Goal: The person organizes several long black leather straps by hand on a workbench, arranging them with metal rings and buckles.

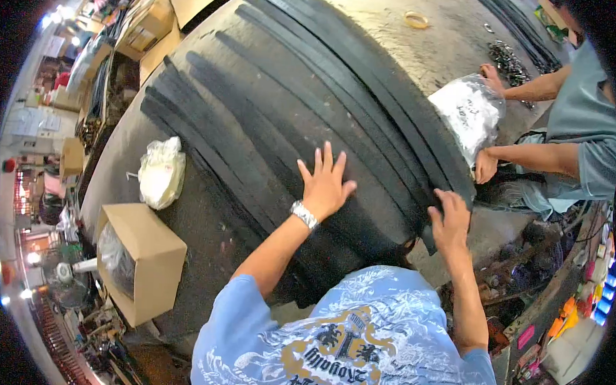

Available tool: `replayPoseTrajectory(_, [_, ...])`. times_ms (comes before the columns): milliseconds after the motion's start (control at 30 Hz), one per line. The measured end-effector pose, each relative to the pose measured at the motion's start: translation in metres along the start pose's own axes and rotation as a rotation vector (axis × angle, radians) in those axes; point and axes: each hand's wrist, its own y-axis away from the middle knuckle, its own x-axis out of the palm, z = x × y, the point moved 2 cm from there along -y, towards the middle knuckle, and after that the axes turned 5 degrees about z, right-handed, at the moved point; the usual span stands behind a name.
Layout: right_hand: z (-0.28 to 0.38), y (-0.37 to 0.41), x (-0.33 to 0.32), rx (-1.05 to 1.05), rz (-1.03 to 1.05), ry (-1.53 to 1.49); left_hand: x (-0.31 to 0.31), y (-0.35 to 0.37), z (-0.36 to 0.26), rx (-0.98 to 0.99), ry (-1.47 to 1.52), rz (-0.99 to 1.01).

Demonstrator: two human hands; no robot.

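Observation:
Long flat black strips (366, 86) lie side by side across the table, several of them overlapping. With its fingers spread wide, my left hand (325, 188) lies palm down over the strips near the middle; a metal watch is on that wrist. My right hand (451, 221) is at the near right ends of the strips. Its fingers are apart and slightly bent, touching or just above the outer strips, and no object shows in its grip. Below that hand, a short strip end (428, 240) hangs by the table's edge.
A cardboard box (160, 255) with clear plastic inside and a pale plastic-wrapped bundle (161, 172) stand at the left. At right, another person's hands hold a clear plastic bag (468, 113). Further back lie a yellow tape roll (416, 20) and a pile of small metal pieces (509, 62).

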Motion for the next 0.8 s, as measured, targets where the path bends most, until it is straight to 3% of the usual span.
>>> replayPoseTrajectory(33, [0.003,0.003,0.012,-0.112,0.055,-0.101,0.012,0.021,0.001,-0.002,-0.004,0.007])
replayPoseTrajectory(67, [0.010,0.013,0.023,-0.084,0.145,-0.257,0.022,0.037,0.002,0.000,-0.007,0.013])
replayPoseTrajectory(233, [0.048,0.036,0.059,-0.079,0.457,-0.193,0.020,0.059,0.010,0.011,-0.026,-0.030])
replayPoseTrajectory(367, [0.059,0.036,0.061,-0.117,0.461,-0.221,0.026,0.055,0.015,0.022,0.201,-0.089])
replayPoseTrajectory(467, [0.058,0.039,0.063,-0.129,0.455,-0.206,0.026,0.067,0.019,-0.080,0.398,-0.233])
replayPoseTrajectory(500, [0.056,0.042,0.064,-0.147,0.447,-0.209,0.025,0.073,0.017,-0.140,0.335,-0.274])
replayPoseTrajectory(600, [0.051,0.043,0.068,-0.122,0.502,-0.272,0.034,0.090,0.013,-0.352,0.204,-0.173])
replayPoseTrajectory(633, [0.049,0.042,0.069,-0.100,0.537,-0.303,0.033,0.094,0.015,-0.339,0.199,-0.170])
replayPoseTrajectory(800, [0.020,0.016,0.047,0.157,0.360,-0.459,0.020,0.103,0.015,-0.420,0.215,-0.066])
